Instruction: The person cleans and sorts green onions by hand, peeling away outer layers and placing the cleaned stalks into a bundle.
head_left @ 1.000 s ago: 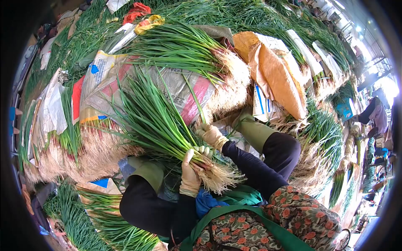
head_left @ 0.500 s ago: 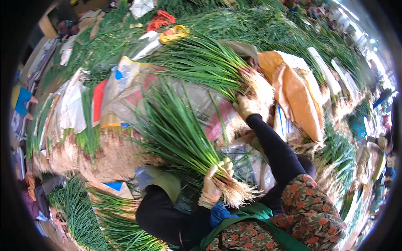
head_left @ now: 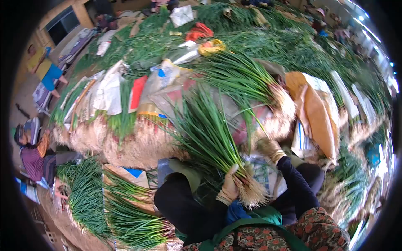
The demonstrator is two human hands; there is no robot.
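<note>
My left hand (head_left: 229, 186), in a pale glove, is closed round the lower stems of a bunch of green onions (head_left: 213, 134) above my lap. The leaves fan up and to the left; pale, stringy roots hang at the lower right. My gloved right hand (head_left: 271, 150) is apart from the bunch, to its upper right. Its fingers are curled, and a thin green onion stalk (head_left: 258, 121) runs up and left from them. Beyond it, a larger heap of green onions (head_left: 247, 79) lies on sacks, roots to the right.
Sack-covered rows of onions (head_left: 134, 138) stretch across in front. An orange-brown sack (head_left: 316, 113) lies to the right. At lower left, more onion bundles (head_left: 134, 213) lie on sacking. A person in a striped top (head_left: 33, 161) sits at far left; another person (head_left: 44, 69) stands behind.
My right hand has drawn back from the heap toward the held bunch, with a thin stalk at its fingers. My left hand still grips the bunch. The view has shifted left.
</note>
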